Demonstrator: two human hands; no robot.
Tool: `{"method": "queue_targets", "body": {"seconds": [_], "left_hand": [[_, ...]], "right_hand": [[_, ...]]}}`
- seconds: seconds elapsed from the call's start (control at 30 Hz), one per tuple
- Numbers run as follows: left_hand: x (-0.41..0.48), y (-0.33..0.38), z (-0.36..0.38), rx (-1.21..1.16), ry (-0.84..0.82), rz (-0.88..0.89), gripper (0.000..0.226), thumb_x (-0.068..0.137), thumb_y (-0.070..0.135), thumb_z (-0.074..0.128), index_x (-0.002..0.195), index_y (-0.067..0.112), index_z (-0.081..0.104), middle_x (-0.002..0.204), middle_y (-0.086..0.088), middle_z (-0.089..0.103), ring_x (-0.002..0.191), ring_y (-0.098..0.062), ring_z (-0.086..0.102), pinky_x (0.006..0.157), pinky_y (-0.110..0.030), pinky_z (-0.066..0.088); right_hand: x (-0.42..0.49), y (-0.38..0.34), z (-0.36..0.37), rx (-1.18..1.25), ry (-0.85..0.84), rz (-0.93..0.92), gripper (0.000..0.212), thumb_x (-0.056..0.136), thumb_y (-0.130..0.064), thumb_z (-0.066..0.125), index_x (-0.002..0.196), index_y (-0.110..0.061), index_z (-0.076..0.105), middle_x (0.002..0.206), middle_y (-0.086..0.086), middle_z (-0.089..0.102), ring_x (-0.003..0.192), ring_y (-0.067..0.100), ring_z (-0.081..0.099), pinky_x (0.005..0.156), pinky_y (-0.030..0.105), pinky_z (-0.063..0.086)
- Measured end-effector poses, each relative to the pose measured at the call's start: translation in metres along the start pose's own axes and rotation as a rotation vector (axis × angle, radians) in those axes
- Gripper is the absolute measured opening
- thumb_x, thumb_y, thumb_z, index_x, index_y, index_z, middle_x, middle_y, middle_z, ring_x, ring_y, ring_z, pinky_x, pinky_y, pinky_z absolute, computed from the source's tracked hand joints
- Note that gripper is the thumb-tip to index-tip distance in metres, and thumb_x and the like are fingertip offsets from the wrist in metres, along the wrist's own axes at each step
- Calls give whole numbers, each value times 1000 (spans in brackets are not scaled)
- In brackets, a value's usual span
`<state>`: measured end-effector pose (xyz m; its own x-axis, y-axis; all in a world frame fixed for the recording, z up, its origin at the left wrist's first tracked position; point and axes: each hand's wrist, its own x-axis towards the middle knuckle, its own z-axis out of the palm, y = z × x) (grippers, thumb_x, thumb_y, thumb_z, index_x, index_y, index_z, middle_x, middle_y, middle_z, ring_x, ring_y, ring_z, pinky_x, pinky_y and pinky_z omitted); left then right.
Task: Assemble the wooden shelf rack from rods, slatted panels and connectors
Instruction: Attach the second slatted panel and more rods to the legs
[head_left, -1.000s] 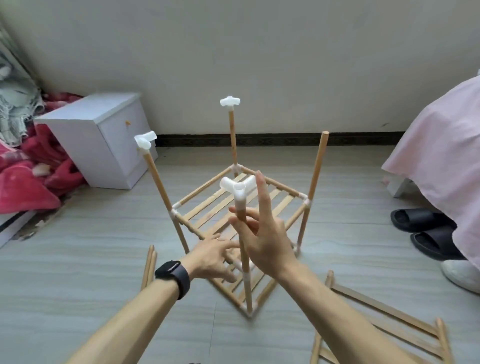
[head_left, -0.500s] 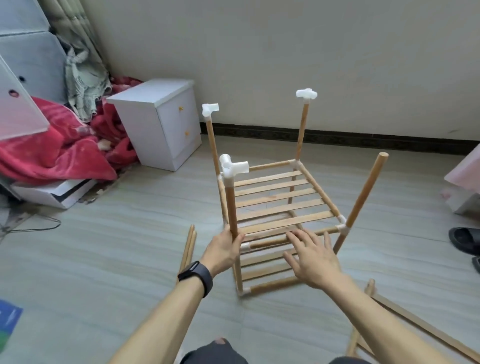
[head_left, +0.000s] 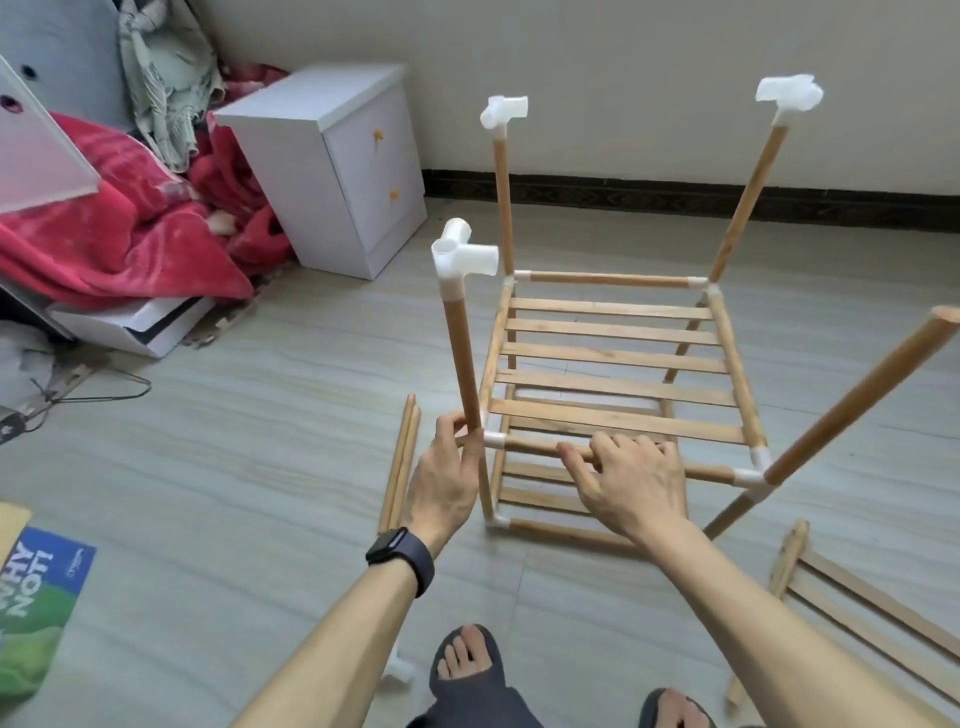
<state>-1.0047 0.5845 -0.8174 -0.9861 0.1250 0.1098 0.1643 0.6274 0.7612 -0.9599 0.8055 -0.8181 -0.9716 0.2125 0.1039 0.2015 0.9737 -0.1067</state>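
Nearby, a booklet reads "WHY NOT!". Four uprights, three white top connectors, two loose rods; left hand grips an upright, right hand grasps the front rail.

The rods and slatted panel are pale bare wood, smooth and matt. The connectors are white plastic with a slight gloss. The floor is grey, wood-grained and faintly shiny. The bedside cabinet is matt white board, and the red blanket is fleecy cloth.
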Motion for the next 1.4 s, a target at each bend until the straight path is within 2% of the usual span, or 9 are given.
{"method": "queue_targets", "body": {"seconds": [0.13,0.27,0.53,0.63,0.77,0.93,1.03,1.13,1.4], "left_hand": [[-61,-94,14,259,23,-234,40,103,39,45,141,28,38,138,0,48,122,-22,52,89,-39,51],[-115,-167,23,663,-323,-748,54,97,54,44,146,34,33,156,-9,22,131,-36,40,101,-49,42],[-133,-203,43,434,-372,-1048,40,100,26,50,137,12,41,142,-22,34,117,-42,54,99,-42,44],[-118,-198,41,263,-372,-976,37,98,34,56,127,11,57,132,-18,58,120,-37,56,100,-38,46],[-81,-139,24,-259,-347,-848,35,92,47,68,79,14,66,81,-6,65,73,-21,62,65,-27,55],[-48,-31,-11,-544,-492,-530,37,91,46,69,108,13,72,105,-6,69,83,-18,64,70,-22,55],[-35,26,-30,-639,-484,-361,29,87,38,74,105,15,75,87,1,70,74,-11,61,65,-22,51],[-24,77,-45,-688,-463,-242,23,85,30,77,101,13,75,76,6,71,66,-3,63,64,-20,52],[-11,168,-52,-519,-445,92,49,74,47,80,115,26,65,118,8,67,109,-10,65,88,-26,55]], "right_hand": [[-8,-4,23,-6,126,-15,56,98,-68,23,101,-27,61,97,3,61,91,30,53,80,43,35],[-10,-9,40,-3,203,-30,45,93,-60,40,115,-22,52,117,10,48,103,33,42,93,52,33],[-9,-7,46,-60,178,-70,52,88,-51,61,122,-17,41,125,14,37,107,36,37,96,53,29],[-10,-7,40,-64,154,-72,53,87,-52,61,121,-18,40,124,14,38,106,37,40,94,51,29],[-14,-8,26,-72,44,-78,54,85,-59,58,121,-24,39,123,9,40,107,36,42,98,52,32],[-12,-7,-5,57,-265,-69,73,83,-76,43,145,-39,32,150,3,36,135,32,30,115,51,17],[-24,-8,-25,360,-252,0,81,76,-84,34,146,-44,39,158,-5,37,148,25,19,122,49,15],[-46,-11,-56,1014,-221,89,56,86,-76,54,132,-44,58,139,-6,61,131,15,53,113,43,42],[-60,-1,-129,1691,-57,187,31,90,-25,70,117,-11,72,92,8,76,84,19,71,77,26,57]]}}
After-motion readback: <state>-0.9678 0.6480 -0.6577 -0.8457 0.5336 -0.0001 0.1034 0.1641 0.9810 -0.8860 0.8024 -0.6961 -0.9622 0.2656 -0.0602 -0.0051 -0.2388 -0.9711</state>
